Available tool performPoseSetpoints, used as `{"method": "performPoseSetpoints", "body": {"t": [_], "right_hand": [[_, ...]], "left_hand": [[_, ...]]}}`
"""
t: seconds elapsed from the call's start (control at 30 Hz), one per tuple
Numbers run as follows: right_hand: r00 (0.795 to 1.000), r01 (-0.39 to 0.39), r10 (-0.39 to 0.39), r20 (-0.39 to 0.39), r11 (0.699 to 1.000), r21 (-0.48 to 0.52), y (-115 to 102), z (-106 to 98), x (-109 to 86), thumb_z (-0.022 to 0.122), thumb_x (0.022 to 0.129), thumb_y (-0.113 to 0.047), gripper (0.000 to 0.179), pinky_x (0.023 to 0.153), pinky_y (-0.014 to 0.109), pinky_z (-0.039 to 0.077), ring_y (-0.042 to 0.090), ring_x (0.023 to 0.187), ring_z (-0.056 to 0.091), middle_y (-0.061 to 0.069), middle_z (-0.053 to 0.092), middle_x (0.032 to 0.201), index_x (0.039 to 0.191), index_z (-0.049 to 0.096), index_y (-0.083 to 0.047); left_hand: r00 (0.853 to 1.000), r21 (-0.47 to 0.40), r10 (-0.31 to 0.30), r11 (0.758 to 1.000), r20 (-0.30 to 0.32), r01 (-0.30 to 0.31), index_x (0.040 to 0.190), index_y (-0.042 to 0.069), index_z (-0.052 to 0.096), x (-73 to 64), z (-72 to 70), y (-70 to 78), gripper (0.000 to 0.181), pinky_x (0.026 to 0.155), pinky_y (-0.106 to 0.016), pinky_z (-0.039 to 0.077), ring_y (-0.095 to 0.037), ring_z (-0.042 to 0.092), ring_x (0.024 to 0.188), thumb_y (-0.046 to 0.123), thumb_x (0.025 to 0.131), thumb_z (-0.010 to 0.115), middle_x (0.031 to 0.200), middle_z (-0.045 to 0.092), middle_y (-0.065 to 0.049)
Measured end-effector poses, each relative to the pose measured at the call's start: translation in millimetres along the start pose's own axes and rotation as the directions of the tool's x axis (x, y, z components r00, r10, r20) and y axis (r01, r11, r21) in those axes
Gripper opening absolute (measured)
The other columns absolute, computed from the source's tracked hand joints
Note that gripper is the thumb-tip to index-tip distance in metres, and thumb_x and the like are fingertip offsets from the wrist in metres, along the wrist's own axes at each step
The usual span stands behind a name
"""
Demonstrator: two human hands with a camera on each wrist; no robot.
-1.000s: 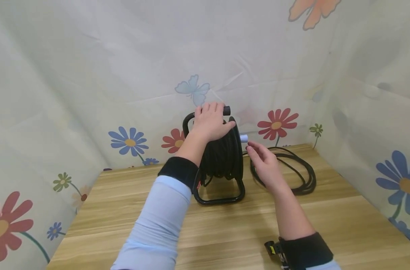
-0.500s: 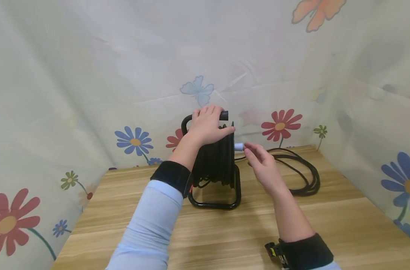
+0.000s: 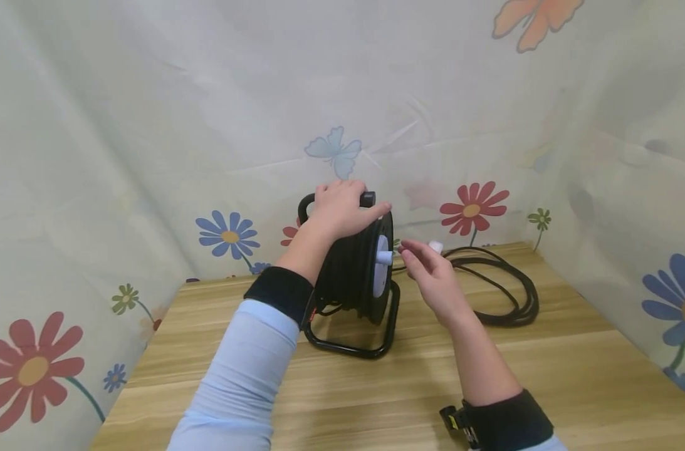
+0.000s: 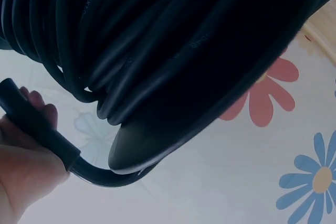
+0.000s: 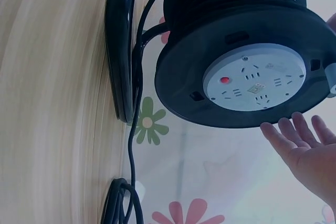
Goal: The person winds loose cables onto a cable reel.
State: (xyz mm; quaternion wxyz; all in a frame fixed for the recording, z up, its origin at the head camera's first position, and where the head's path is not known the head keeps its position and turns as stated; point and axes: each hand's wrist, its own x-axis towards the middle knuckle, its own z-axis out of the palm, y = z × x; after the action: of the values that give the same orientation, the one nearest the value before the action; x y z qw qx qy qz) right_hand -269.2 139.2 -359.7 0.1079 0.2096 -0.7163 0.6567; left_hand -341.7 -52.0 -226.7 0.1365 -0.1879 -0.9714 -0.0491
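A black cable reel [image 3: 345, 269] stands on its tubular frame, wound with thick black cable [image 4: 152, 51]. My left hand [image 3: 341, 210] grips the handle [image 4: 39, 121] across the reel's top, fingers curled round it. A light-blue crank knob [image 3: 384, 257] juts from the reel's right side. In the right wrist view, that side has a pale round socket panel [image 5: 254, 77] with a red button. Beside the reel's rim is my right hand [image 5: 310, 153], holding nothing, its fingers extended. Whether its fingertips touch the rim I cannot tell.
Loose coils of black cable [image 3: 506, 318] lie on the wood-grain table [image 3: 353, 401] to the right. A small white piece [image 3: 435, 246] shows behind my right hand. Flower-printed sheets [image 3: 235, 94] hang behind and at the sides.
The reel has turned, bringing its panel side into the head view, and the crank knob has shifted left and lower. My left hand moved slightly left with the handle; the right hand moved slightly left.
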Motion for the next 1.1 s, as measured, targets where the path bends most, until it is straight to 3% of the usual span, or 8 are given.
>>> {"method": "performPoseSetpoints", "body": {"t": [0.2,0.33,0.43,0.5,0.77,0.97,1.1], "right_hand": [[1.000,0.003,-0.003,0.008,1.000,0.015,-5,7,0.5,0.050,0.100,-0.037,0.050,0.097,0.048,0.040,0.019,0.119,0.048,0.011,0.053,0.131,0.137,0.047,-0.004],[1.000,0.001,-0.002,0.014,0.999,0.034,-6,16,3.0,0.051,0.100,-0.035,0.048,0.097,0.049,0.040,0.023,0.120,0.047,0.013,0.054,0.130,0.136,0.048,-0.004],[1.000,-0.005,0.004,0.023,0.999,0.051,-6,23,5.3,0.052,0.099,-0.035,0.049,0.097,0.049,0.040,0.026,0.121,0.046,0.015,0.053,0.131,0.135,0.048,-0.003],[0.999,-0.012,0.011,0.033,0.999,0.052,-7,27,6.4,0.052,0.099,-0.037,0.050,0.097,0.049,0.040,0.026,0.122,0.046,0.017,0.051,0.133,0.136,0.047,-0.003],[0.998,-0.016,0.013,0.054,0.998,0.055,-14,40,5.8,0.052,0.099,-0.035,0.051,0.098,0.045,0.040,0.016,0.119,0.048,0.017,0.051,0.134,0.136,0.046,0.000],[0.997,0.006,-0.013,0.079,0.996,0.088,-17,52,4.8,0.052,0.100,-0.031,0.048,0.098,0.045,0.041,0.019,0.120,0.048,0.018,0.051,0.133,0.135,0.047,0.001],[0.995,0.005,-0.013,0.095,0.996,0.084,-16,59,4.1,0.052,0.100,-0.032,0.047,0.097,0.046,0.041,0.021,0.120,0.048,0.015,0.052,0.133,0.134,0.048,0.000]], "left_hand": [[1.000,-0.065,0.028,0.997,-0.013,-0.028,0.129,0.017,0.055,-4.0,-4.0,-10.6,0.076,0.102,-0.049,0.022,-0.021,0.045,0.115,0.077,0.085,0.037,0.125,0.057,0.001],[0.997,-0.088,0.070,0.993,-0.036,-0.073,0.105,0.018,0.061,-7.6,-6.5,-21.0,0.062,0.097,-0.048,0.025,-0.017,0.051,0.097,0.073,0.087,0.039,0.100,0.062,0.003],[0.993,-0.093,0.102,0.990,-0.057,-0.107,0.087,0.021,0.057,-10.5,-7.6,-30.2,0.053,0.092,-0.047,0.027,-0.014,0.049,0.083,0.071,0.088,0.041,0.080,0.058,0.004],[0.990,-0.097,0.122,0.987,-0.068,-0.128,0.082,0.021,0.056,-12.6,-8.4,-35.8,0.052,0.091,-0.046,0.028,-0.014,0.047,0.080,0.071,0.088,0.041,0.074,0.056,0.005],[0.977,-0.164,0.203,0.964,-0.058,-0.210,0.082,0.024,0.059,-23.3,-15.5,-52.9,0.044,0.092,-0.045,0.029,-0.011,0.047,0.078,0.065,0.091,0.044,0.071,0.056,0.006],[0.965,-0.231,0.252,0.937,-0.076,-0.263,0.079,0.023,0.061,-33.1,-20.8,-67.0,0.031,0.085,-0.042,0.035,-0.011,0.048,0.077,0.049,0.094,0.052,0.072,0.057,0.006],[0.952,-0.245,0.289,0.920,-0.101,-0.305,0.080,0.022,0.064,-37.4,-21.0,-75.5,0.023,0.088,-0.043,0.034,-0.011,0.048,0.080,0.039,0.093,0.054,0.074,0.059,0.008]]}}
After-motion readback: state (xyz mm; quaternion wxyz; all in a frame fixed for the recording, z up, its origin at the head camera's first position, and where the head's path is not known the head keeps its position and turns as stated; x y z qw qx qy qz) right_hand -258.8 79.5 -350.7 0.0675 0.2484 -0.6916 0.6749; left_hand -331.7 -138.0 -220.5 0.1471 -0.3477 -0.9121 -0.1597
